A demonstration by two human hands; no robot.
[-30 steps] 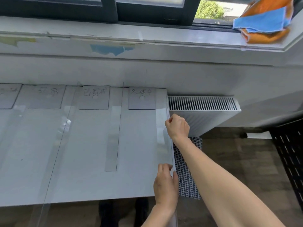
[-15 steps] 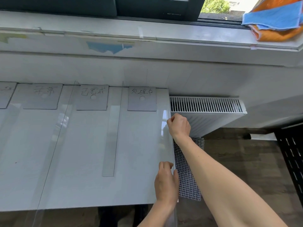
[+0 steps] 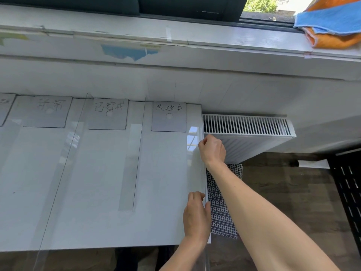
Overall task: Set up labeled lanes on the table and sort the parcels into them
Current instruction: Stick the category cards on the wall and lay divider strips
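Clear plastic divider strip (image 3: 195,169) runs front to back along the right edge of the white glossy table (image 3: 93,222), just right of the grey label card (image 3: 169,122) with black handwritten characters. Right hand (image 3: 213,149) is clenched, its fingertips pinching the strip's top edge about midway along. Left hand (image 3: 197,218) grips the strip's near end, with its fingers on the table side and its thumb on the outer side. Two more clear dividers stand further left, one (image 3: 136,153) between the first card and a second grey card (image 3: 108,116), another (image 3: 64,163) between that one and a third grey card (image 3: 46,114). All cards lie flat at the table's far edge against the wall. White ribbed radiator (image 3: 246,132) sits right of the table, and white mesh panel (image 3: 222,208) hangs below the right forearm beside the table edge. Blue and orange cloths (image 3: 332,24) lie on the window sill (image 3: 214,44), top right.
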